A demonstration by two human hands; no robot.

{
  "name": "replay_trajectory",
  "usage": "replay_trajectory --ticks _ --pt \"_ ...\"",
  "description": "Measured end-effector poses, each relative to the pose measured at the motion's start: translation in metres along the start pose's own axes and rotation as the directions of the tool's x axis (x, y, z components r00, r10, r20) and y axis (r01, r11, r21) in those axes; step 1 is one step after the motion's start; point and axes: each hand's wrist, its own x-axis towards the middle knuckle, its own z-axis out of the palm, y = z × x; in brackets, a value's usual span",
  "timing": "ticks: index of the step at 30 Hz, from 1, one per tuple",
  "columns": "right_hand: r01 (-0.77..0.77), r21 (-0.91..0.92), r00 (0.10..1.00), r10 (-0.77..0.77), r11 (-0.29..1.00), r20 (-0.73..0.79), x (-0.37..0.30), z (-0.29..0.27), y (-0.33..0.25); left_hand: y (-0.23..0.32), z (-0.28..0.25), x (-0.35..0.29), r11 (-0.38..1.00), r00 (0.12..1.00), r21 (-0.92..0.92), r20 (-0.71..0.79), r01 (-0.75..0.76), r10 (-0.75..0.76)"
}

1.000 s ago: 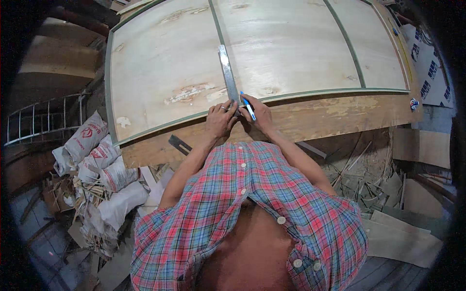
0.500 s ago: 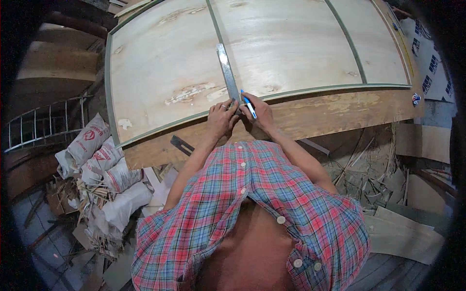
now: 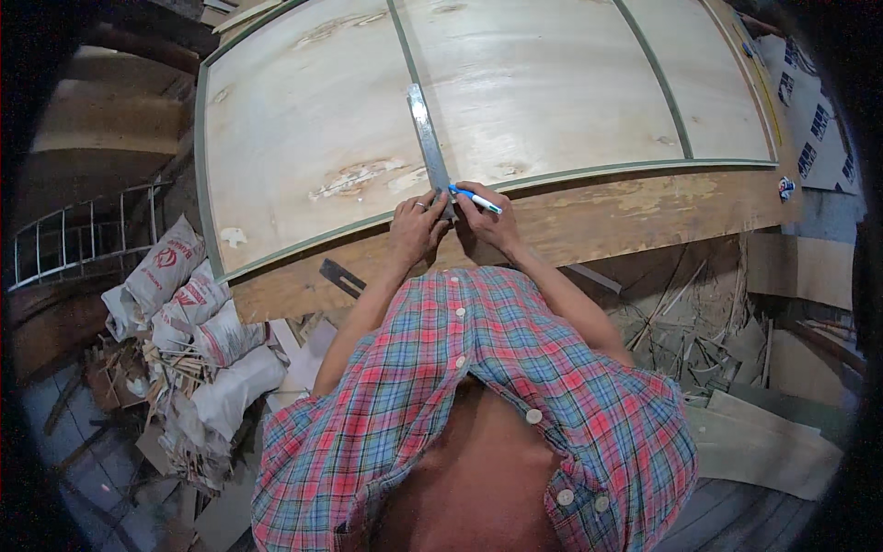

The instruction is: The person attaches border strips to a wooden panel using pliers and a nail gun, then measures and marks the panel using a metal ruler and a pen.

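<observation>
My left hand (image 3: 417,226) lies on the lower end of a metal ruler (image 3: 426,132), its fingers closed over it and holding it down. The ruler lies across the near green edge strip of a wooden panel (image 3: 303,101), in line with a green cross strip (image 3: 402,41). In my right hand (image 3: 490,224), just beside the left, a blue and white pen (image 3: 480,200) is gripped. The pen's blue end points left at the ruler's side, near my left fingertips. What the tip touches is too small to make out.
Beneath the panel is a wooden worktop (image 3: 607,210). A dark slotted piece (image 3: 342,277) juts out by my left forearm. White sacks (image 3: 221,336) and wood scraps are piled at the left, beside a metal rack (image 3: 92,230). Offcuts (image 3: 763,446) litter the right.
The pen has swung from steep to nearly level, its blue end now against the ruler. My right hand has shifted slightly; the left and the ruler stay nearly put.
</observation>
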Motion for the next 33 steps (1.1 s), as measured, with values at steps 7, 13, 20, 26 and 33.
replay_trajectory --ticks 7,13,20,26,33 --pt "-0.156 -0.058 0.982 0.161 0.986 0.096 0.007 -0.004 -0.012 -0.001 -0.003 0.0 0.999 1.0 0.036 0.014 -0.017 0.017" --pt "-0.05 -0.216 0.993 0.073 0.975 0.096 0.021 -0.002 -0.017 0.001 -0.008 0.002 0.999 0.999 0.045 0.052 -0.001 -0.001" --pt "-0.146 -0.19 0.975 0.174 0.971 0.14 0.037 -0.007 -0.019 0.003 -0.007 0.001 0.999 0.999 0.032 0.04 0.014 -0.015" --pt "-0.221 -0.168 0.952 0.25 0.961 0.176 0.034 -0.008 -0.023 0.001 -0.006 0.001 0.999 1.0 0.034 0.021 0.005 -0.006" --pt "-0.213 -0.215 0.943 0.258 0.953 0.212 0.046 -0.01 -0.017 0.001 -0.008 0.001 0.997 0.999 0.072 0.049 0.007 -0.01"
